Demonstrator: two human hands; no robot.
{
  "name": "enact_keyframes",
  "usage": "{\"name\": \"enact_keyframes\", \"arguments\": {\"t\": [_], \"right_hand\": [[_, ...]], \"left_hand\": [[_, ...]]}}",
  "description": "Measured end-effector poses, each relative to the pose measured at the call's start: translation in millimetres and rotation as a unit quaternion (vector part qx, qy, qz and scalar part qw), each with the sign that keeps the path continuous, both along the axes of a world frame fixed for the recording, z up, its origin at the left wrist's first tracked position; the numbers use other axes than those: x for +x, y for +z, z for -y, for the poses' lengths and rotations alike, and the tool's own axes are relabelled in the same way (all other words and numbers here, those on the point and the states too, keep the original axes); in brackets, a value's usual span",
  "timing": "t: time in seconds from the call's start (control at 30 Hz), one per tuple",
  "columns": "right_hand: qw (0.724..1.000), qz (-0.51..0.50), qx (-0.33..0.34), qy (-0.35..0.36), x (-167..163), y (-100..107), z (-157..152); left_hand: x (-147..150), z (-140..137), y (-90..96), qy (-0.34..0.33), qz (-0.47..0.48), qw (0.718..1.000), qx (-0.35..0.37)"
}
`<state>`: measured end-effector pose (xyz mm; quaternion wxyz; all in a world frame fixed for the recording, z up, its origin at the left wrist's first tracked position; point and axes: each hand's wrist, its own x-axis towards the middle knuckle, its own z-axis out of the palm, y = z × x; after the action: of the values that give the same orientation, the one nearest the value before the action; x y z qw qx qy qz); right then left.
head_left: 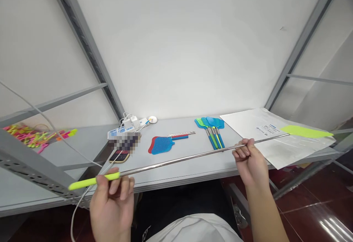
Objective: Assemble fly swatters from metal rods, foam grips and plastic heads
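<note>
A fly swatter [179, 159] with a long metal rod, a yellow-green handle and a yellow-green paddle stretches across the view in front of me. My left hand [113, 201] is closed round its handle at the lower left. Toward the paddle end, my right hand [250, 163] pinches the rod. Behind the rod on the shelf lie a blue swatter head [162, 145] and a red swatter head [151, 145] partly beneath it. Beside them are metal rods [182, 134] and a blue handle [180, 137]. Several short swatters [213, 133] with blue and green heads lie fanned out near the middle.
A large white plastic mailer bag [248, 118] with a label covers the shelf's right side. At the left are a phone [119, 156], a power strip [116, 132] with chargers, and a loose white cable [49, 118]. A colourful pile of small pieces [35, 137] lies beyond the grey upright [91, 50].
</note>
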<state>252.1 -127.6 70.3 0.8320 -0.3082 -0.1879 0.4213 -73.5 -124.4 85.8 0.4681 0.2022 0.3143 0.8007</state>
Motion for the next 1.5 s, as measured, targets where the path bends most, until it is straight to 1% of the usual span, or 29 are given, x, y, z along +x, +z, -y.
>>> {"name": "enact_keyframes", "arguments": {"t": [0.07, 0.17, 0.27, 0.43, 0.5, 0.6, 0.67, 0.7, 0.77, 0.83, 0.9, 0.97, 1.07, 1.17, 1.2, 1.27, 1.37, 1.43, 1.5], "right_hand": [[0.999, -0.007, 0.011, -0.035, 8.7, -1.9, -1.5], [0.999, -0.006, 0.022, -0.040, 12.1, -1.2, -2.0], [0.999, 0.004, 0.027, -0.031, 2.3, 1.9, -1.6], [0.999, 0.028, 0.031, -0.010, -16.9, 6.4, 1.2], [0.999, 0.039, 0.032, 0.000, -20.0, 8.3, 2.8], [0.998, 0.046, 0.041, 0.004, -24.6, 10.6, 4.2], [0.997, 0.052, 0.048, 0.002, -33.8, 9.9, 4.3], [0.997, 0.060, 0.048, 0.007, -41.4, 8.4, 4.1], [0.994, 0.087, 0.044, 0.040, -62.0, 2.7, 3.8], [0.988, 0.115, 0.041, 0.098, -84.2, -5.5, 3.5], [0.981, 0.126, 0.034, 0.144, -99.7, -13.7, 2.9], [0.975, 0.135, 0.029, 0.177, -103.4, -19.1, 1.4], [0.967, 0.146, 0.029, 0.207, -88.1, -18.6, -2.7], [0.977, 0.088, 0.031, 0.191, -57.5, -9.5, -6.1], [0.984, 0.051, 0.029, 0.171, -45.7, -5.9, -6.3], [0.994, -0.034, 0.019, 0.103, -22.5, 0.2, -5.2], [0.993, -0.121, 0.002, 0.000, 1.9, 3.9, -2.0], [0.991, -0.131, -0.005, -0.023, 6.3, 3.4, -1.2], [0.994, -0.103, -0.010, -0.021, 2.0, 2.1, -2.2]], "left_hand": [[-5.5, -3.0, 0.7, 0.006, 0.012, 1.000, -0.008], [-8.7, -5.7, 0.0, 0.010, 0.015, 1.000, -0.009], [-3.7, -6.1, -3.2, 0.012, 0.038, 0.999, -0.009], [3.3, -4.0, -4.6, 0.024, 0.048, 0.998, -0.016], [2.8, -3.0, -2.4, 0.047, 0.046, 0.998, -0.002], [4.7, -1.5, 0.9, 0.104, 0.037, 0.994, 0.009], [11.8, 0.1, 0.8, 0.133, 0.028, 0.991, 0.008], [17.7, 1.6, -0.1, 0.135, 0.023, 0.991, 0.006], [33.1, 5.9, -3.2, 0.110, 0.013, 0.994, -0.001], [49.1, 11.9, -6.5, 0.065, 0.009, 0.998, -0.008], [60.7, 17.8, -8.3, 0.057, 0.002, 0.998, 0.006], [65.2, 21.6, -8.1, 0.058, -0.008, 0.998, 0.028], [60.0, 21.4, -6.5, 0.039, -0.003, 0.998, 0.040], [45.6, 15.8, -5.1, 0.022, 0.044, 0.999, 0.018], [39.8, 13.5, -4.7, 0.025, 0.058, 0.998, 0.013], [28.6, 9.4, -3.6, 0.043, 0.071, 0.996, 0.013], [14.6, 5.2, -2.1, 0.062, 0.061, 0.996, 0.022], [6.0, 2.8, -1.3, 0.074, 0.052, 0.996, 0.021], [-2.8, -0.4, -1.2, 0.097, 0.046, 0.994, 0.017]]}}
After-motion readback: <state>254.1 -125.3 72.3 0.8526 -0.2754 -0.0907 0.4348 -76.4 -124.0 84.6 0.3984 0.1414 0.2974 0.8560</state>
